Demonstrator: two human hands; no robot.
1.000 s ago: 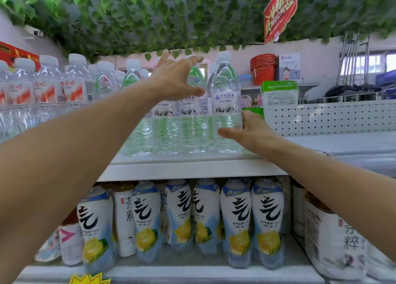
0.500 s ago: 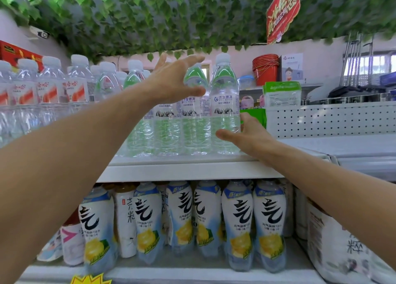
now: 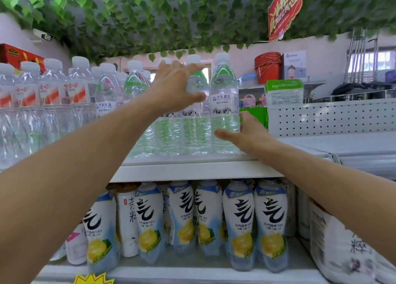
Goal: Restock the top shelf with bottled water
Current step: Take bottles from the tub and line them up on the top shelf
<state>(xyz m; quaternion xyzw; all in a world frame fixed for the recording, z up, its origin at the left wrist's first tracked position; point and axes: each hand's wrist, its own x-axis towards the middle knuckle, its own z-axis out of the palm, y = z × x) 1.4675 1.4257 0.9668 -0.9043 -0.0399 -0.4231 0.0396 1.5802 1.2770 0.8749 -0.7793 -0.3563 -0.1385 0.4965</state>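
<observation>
— On the top shelf (image 3: 192,170), where are the bottles (image 3: 224,103)?
— Upright, between both grips. Left hand (image 3: 174,88) spreads wide against their shoulders; right hand (image 3: 246,131), fingers straight, touches the end bottle's side.

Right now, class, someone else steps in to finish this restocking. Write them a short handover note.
Left hand: fingers spread over the upper parts of the green-label bottles, gripping none that I can see.
Right hand: open against the lower side of the end bottle.
Done: a row of water stands upright at the top shelf front edge.
Left: square up the row; no spare bottles are in view, so check for more stock.
</observation>
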